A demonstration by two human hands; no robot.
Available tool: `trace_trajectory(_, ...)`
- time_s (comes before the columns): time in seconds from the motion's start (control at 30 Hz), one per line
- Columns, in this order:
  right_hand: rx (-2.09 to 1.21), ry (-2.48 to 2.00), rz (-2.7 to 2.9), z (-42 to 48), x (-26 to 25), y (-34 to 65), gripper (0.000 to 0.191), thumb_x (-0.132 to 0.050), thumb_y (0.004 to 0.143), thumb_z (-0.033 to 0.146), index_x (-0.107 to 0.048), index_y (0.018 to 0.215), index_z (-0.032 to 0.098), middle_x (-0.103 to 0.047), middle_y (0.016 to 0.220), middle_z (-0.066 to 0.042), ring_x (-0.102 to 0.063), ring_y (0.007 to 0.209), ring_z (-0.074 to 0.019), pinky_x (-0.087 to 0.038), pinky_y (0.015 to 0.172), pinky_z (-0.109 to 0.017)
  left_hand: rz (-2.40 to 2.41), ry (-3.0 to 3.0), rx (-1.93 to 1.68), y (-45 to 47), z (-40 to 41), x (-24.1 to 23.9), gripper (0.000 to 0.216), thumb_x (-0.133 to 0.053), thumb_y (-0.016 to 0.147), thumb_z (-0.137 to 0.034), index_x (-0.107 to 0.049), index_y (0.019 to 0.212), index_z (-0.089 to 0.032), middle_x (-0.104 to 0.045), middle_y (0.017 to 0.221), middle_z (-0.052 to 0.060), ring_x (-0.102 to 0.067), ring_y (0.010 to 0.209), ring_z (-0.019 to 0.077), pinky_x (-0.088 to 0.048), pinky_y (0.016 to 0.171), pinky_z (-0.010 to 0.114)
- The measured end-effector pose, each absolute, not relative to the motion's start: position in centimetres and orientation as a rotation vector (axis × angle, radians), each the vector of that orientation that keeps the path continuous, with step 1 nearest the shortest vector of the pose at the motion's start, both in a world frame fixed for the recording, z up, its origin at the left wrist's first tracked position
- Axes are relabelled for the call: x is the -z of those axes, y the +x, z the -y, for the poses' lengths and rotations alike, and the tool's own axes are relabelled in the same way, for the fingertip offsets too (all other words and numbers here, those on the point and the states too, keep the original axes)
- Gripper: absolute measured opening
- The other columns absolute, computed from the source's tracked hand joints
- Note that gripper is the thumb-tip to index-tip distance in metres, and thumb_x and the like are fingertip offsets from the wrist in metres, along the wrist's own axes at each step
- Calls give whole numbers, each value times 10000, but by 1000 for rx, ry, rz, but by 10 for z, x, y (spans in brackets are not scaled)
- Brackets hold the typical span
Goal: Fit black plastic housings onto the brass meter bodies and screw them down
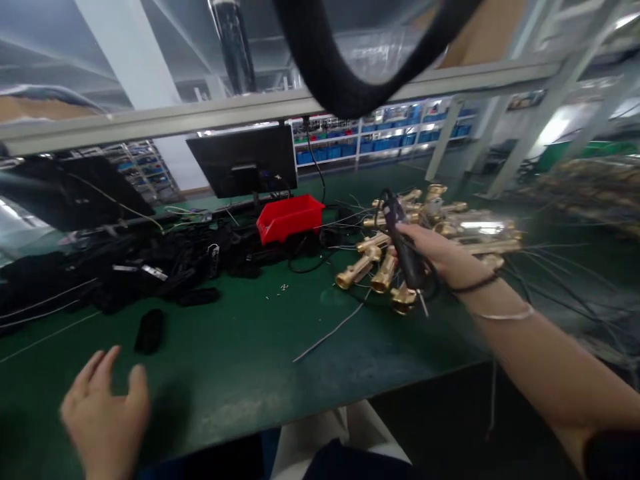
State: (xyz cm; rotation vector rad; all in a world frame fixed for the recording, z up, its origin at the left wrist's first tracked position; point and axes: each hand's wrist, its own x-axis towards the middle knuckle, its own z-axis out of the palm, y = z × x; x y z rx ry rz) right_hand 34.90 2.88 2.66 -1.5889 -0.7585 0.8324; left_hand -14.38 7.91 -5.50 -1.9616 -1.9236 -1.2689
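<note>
In my right hand is a black electric screwdriver, its fingers wrapped round the body and the metal bit pointing down toward me. Behind and below the tool lies a pile of brass pipe fittings with thin grey wires trailing from them. My left hand, slightly blurred, hovers over the near left of the table with fingers apart and nothing in them. Just beyond it a small black part rests on the green tabletop. Several tiny screws lie scattered near the middle.
A red bin stands at the back, before a dark monitor. Heaped black parts and cables fill the back left. A black loop hangs overhead. More brass pieces are piled at far right.
</note>
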Motion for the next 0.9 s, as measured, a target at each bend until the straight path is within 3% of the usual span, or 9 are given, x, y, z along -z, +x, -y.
trace_trajectory(0.07, -768, -1757, 787, -52, -31, 363, 143, -457, 885, 180, -537, 777, 132, -542, 515, -19, -540, 457, -140, -500, 467, -241, 1864, -2101, 1221, -109, -73, 64, 509, -423, 788, -433, -520, 1223, -187, -525, 1294, 116, -465, 1210, 362, -361, 1025, 549)
trace_trajectory(0.13, -660, -1907, 862, -70, -31, 376, 53, -515, 834, 124, -556, 854, 98, -557, 531, -28, -565, 515, -160, -515, 538, -268, 1915, -2271, 1168, -87, -71, 72, 502, -409, 796, -465, -551, 1173, -165, -557, 1248, 146, -518, 1158, 336, -468, 922, 489)
trace_trajectory(0.17, -587, -1975, 912, -77, -30, 380, 98, -545, 806, 103, -565, 899, 79, -582, 566, -47, -588, 569, -179, -521, 591, -291, 1975, -2333, 1148, -82, -72, 75, 512, -404, 791, -485, -559, 1162, -169, -569, 1233, 144, -538, 1133, 328, -508, 852, 461)
trace_trajectory(0.3, -236, -2137, 1206, -87, -28, 378, 326, -560, 757, 41, -566, 1081, 6, -637, 981, -229, -576, 1009, -319, -425, 919, -427, 2296, -2339, 1096, -81, -74, 76, 594, -392, 745, -521, -571, 1175, -152, -606, 1182, 143, -611, 999, 318, -544, 705, 412)
trace_trajectory(0.4, -107, -2088, 1561, -87, -26, 354, 343, -471, 820, 60, -585, 1144, 49, -549, 1232, -209, -463, 1197, -297, -309, 1045, -392, 2402, -2320, 1052, -85, -73, 73, 621, -394, 728, -513, -584, 1182, -134, -623, 1157, 149, -617, 994, 319, -541, 719, 413)
trace_trajectory(0.53, -259, -1988, 2045, -87, -10, 321, 289, -530, 787, 71, -686, 1005, 180, -671, 1058, -71, -606, 993, -206, -434, 874, -249, 2358, -2351, 1019, -84, -73, 75, 606, -411, 734, -516, -598, 1176, -145, -629, 1168, 142, -618, 1003, 314, -542, 717, 399)
trace_trajectory(0.63, -324, -2053, 2191, -91, 6, 316, 233, -644, 677, 61, -707, 873, 171, -699, 886, -76, -645, 853, -230, -454, 725, -251, 2330, -2353, 1052, -85, -74, 80, 596, -424, 731, -518, -605, 1166, -154, -651, 1141, 129, -622, 1006, 305, -540, 715, 380)
trace_trajectory(0.73, -286, -2143, 2191, -92, 17, 323, 123, -699, 627, 82, -681, 727, 151, -681, 754, -86, -647, 777, -248, -437, 669, -259, 2364, -2351, 1094, -84, -73, 80, 615, -423, 705, -527, -615, 1148, -145, -667, 1118, 124, -632, 987, 290, -539, 743, 363)
trace_trajectory(0.9, -92, -2093, 1901, -85, 18, 342, 123, -643, 717, 159, -633, 840, 154, -670, 816, -96, -627, 794, -242, -436, 693, -278, 2415, -2392, 1056, -81, -70, 69, 622, -410, 694, -521, -625, 1133, -136, -677, 1096, 127, -641, 956, 291, -535, 784, 383)
